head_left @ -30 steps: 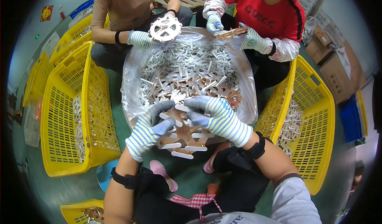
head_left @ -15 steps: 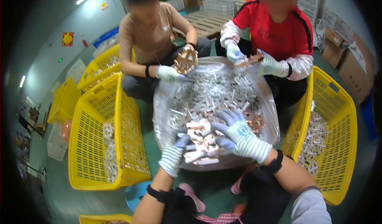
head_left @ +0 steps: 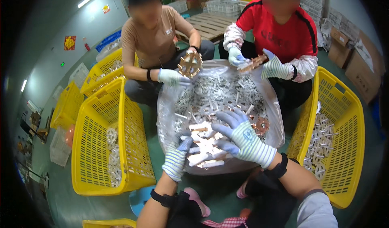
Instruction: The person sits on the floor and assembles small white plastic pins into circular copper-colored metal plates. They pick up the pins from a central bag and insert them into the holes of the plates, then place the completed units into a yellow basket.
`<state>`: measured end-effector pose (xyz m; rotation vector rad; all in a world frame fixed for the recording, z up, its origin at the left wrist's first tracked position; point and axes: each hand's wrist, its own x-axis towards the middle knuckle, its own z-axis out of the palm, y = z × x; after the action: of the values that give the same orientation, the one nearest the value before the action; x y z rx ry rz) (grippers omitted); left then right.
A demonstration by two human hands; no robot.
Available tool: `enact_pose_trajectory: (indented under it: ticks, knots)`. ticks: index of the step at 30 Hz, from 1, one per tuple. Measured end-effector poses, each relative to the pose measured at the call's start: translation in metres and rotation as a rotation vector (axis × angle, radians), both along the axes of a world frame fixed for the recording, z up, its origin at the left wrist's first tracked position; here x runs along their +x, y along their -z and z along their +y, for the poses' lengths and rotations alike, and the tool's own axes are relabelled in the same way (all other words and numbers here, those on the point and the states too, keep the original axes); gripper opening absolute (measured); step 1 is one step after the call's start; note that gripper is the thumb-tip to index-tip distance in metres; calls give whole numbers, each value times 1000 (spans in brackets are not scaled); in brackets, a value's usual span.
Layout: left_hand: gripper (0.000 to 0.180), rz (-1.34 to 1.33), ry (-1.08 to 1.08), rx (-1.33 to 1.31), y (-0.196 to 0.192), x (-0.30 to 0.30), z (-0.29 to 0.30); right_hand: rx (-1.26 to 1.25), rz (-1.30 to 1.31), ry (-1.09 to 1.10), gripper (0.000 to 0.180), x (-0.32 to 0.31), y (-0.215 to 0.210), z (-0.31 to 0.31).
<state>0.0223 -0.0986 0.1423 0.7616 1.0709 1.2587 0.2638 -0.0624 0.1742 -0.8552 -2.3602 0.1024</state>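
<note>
Between my gloved hands, over the near side of a plastic-lined bin (head_left: 274, 126), is a bright copper-coloured metal part (head_left: 207, 145) with several pale bars; glare blurs its outline. My left hand (head_left: 176, 157) is closed at its left edge, thumb and fingers bent around it. The right hand (head_left: 247, 141) has its fingers spread at the part's right side, with the thumb low near the edge. Loose silvery metal pieces (head_left: 221, 88) fill the bin, and a copper-coloured toothed wheel (head_left: 260, 124) lies beyond my right hand.
Yellow baskets holding silvery wheel-shaped parts stand left (head_left: 97, 175) and right (head_left: 350, 167). Across the bin, a person in brown holds a copper-coloured wheel (head_left: 190, 64); one in red holds a flat copper-coloured part (head_left: 253, 64). A wooden pallet (head_left: 204, 23) lies behind them.
My hands stay almost in place, and the right fingers shift slightly left. The person in brown has turned the copper-coloured wheel a little. The whole view has shifted slightly.
</note>
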Motion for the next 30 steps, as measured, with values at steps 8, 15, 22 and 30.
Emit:
enact_pose_trajectory:
  ticks: [8,15,22,30]
  knots:
    - [26,53,35,26,-7,6,-4,-1034,763,-171,67,6,26,3]
    - [19,223,-22,95,-24,14,-11,-1174,793,-236,53,2,14,-2]
    - [19,230,-96,141,-12,15,-11,-1187,795,-238,52,1,14,-4]
    - [46,135,3,229,-13,15,-7,-1134,871,-152,46,4,12,-4]
